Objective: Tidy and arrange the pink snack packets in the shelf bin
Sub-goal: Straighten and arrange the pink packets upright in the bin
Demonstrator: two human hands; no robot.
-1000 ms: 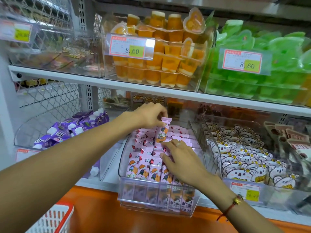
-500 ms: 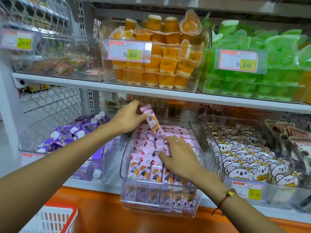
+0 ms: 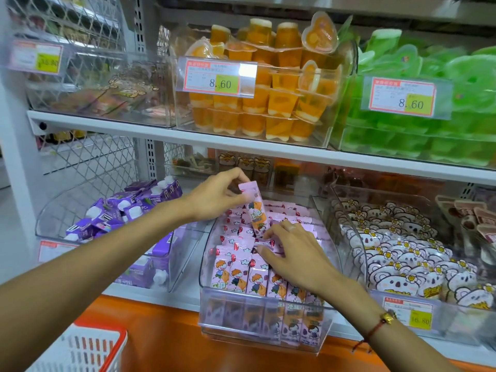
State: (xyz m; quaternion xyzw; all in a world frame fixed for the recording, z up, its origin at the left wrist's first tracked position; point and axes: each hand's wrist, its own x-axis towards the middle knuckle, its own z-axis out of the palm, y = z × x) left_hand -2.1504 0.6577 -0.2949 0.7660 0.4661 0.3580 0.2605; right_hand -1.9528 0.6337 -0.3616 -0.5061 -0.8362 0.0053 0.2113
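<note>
Left hand (image 3: pixel 214 196): pinches the top edge of one pink snack packet (image 3: pixel 256 210), holding it upright and slightly tilted above the rows.
Right hand (image 3: pixel 291 252): fingers spread and fairly straight, pressing down on the packed pink snack packets (image 3: pixel 236 275); its fingertips touch the lower end of the lifted packet.
Bin (image 3: pixel 257 322): clear plastic shelf bin, curved side walls rising on either side of both hands; low front wall below the right wrist, packets standing in rows behind it.
Open room: free space above the rows, up to the underside of the upper shelf (image 3: pixel 241 142) over the left hand; the packets themselves sit tightly packed.
Left of the left hand: a clear bin of purple cartons (image 3: pixel 128 210), its wall just beside the pink bin.
Right of the right hand: a bin of koala-print packets (image 3: pixel 402 253), its wall touching or nearly touching the pink bin.
Above: orange jelly cups (image 3: pixel 268 103) and green jelly cups (image 3: pixel 429 124) with price tags.
Below the left forearm: a red-rimmed white basket (image 3: pixel 88 350).
Right wrist: a red cord bracelet (image 3: pixel 375 327).
</note>
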